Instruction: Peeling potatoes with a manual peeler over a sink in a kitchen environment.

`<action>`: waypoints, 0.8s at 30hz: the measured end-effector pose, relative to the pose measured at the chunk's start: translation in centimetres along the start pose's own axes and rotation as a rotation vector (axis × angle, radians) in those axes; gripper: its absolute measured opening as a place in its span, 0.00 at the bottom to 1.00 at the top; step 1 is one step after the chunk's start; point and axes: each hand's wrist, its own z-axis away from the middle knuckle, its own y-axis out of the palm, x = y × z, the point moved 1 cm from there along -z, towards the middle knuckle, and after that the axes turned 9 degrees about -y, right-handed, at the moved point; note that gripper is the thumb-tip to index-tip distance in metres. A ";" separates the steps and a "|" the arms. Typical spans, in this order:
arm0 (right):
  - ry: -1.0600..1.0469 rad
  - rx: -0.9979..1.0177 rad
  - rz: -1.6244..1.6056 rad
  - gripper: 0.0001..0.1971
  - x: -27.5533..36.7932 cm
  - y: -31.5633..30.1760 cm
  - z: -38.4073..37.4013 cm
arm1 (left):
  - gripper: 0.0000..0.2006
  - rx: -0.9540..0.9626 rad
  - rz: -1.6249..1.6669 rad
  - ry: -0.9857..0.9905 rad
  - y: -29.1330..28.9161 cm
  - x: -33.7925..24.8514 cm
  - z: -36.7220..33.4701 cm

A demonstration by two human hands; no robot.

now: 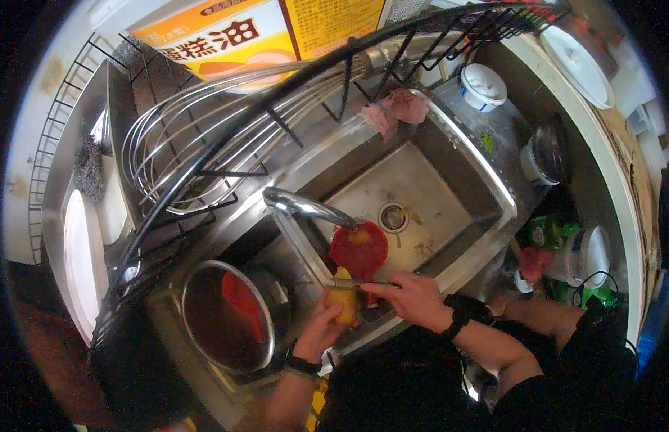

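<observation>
Over the near rim of the steel sink [457,288], my left hand [323,327] grips a yellow oblong piece of food [341,306], upright in the fingers; its exact kind is unclear. My right hand [417,299] is closed on a slim metal-bladed tool [352,284], which lies across the upper part of the piece. Whether it is a knife or a peeler I cannot tell. Just beyond both hands a red plastic strainer or scoop [359,248] sits under the tip of the curved faucet [305,205], with bits of yellow in it.
Left of my hands stands a deep steel pot [194,317] holding a red scoop [242,302]. A black wire rack [226,137] with a large whisk [161,137] arches overhead. Pink cloth [399,108] hangs on the sink's far rim. Another person's forearm [539,317] is at right.
</observation>
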 end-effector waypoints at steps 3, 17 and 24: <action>-0.086 -0.048 0.010 0.27 -0.5 -0.2 0.0 | 0.31 -0.022 -0.077 -0.039 0.7 -0.7 -0.1; -0.030 0.014 0.022 0.28 -0.9 1.5 1.1 | 0.42 -0.221 -0.678 0.134 1.6 -2.1 -1.3; 0.403 0.042 0.081 0.24 -8.6 4.1 3.8 | 0.45 -0.126 -0.749 0.297 4.1 -1.6 1.4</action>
